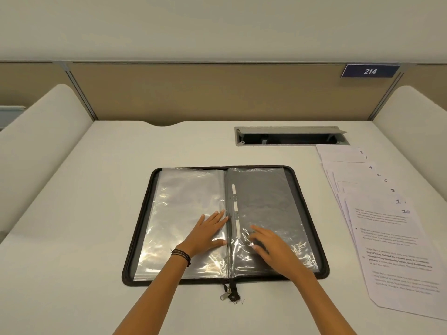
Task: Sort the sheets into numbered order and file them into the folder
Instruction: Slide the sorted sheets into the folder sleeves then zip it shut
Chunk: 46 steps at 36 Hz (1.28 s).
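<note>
Folder (300,189): open flat, mid-desk (96,189).
My left hand (205,234): spread on the left sleeve.
My right hand (271,245): fingers splayed on the right sleeve.
Sheets (387,238): fanned along the right edge.

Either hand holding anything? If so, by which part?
Nothing is gripped. The left hand lies flat on the left sleeve of the folder, the right hand rests on the right sleeve, both beside the spine. The sheets lie untouched.
</note>
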Available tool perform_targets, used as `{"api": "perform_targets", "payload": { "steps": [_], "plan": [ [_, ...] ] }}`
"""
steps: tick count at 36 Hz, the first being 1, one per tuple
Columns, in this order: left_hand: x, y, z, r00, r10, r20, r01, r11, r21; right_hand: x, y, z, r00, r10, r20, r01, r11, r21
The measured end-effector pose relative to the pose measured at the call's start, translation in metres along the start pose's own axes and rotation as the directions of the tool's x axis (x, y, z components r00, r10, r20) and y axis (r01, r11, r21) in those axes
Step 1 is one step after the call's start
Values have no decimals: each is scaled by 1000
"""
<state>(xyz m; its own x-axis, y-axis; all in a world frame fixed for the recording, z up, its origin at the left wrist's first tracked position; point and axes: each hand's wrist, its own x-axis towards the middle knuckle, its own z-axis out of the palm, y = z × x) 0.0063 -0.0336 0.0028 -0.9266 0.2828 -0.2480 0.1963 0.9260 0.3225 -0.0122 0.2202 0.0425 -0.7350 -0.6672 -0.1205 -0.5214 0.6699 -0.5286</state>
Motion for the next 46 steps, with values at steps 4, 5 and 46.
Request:
{"api": "perform_targets", "payload": {
  "steps": [4, 5, 46],
  "plan": [
    [-6, 0, 6, 997, 0, -72, -2, 999, -36, 18, -13, 17, 997, -66, -28, 66, 998, -13],
    [-8, 0, 8, 996, -5, -85, 0, 998, -61, 21, -18, 21, 997, -78, -26, 78, 997, -16],
    [-108, -72, -8, 370, -876, -310, 368, 444, -817, 38, 4, 66, 992, -105, -76, 85, 969, -231]
  ]
}}
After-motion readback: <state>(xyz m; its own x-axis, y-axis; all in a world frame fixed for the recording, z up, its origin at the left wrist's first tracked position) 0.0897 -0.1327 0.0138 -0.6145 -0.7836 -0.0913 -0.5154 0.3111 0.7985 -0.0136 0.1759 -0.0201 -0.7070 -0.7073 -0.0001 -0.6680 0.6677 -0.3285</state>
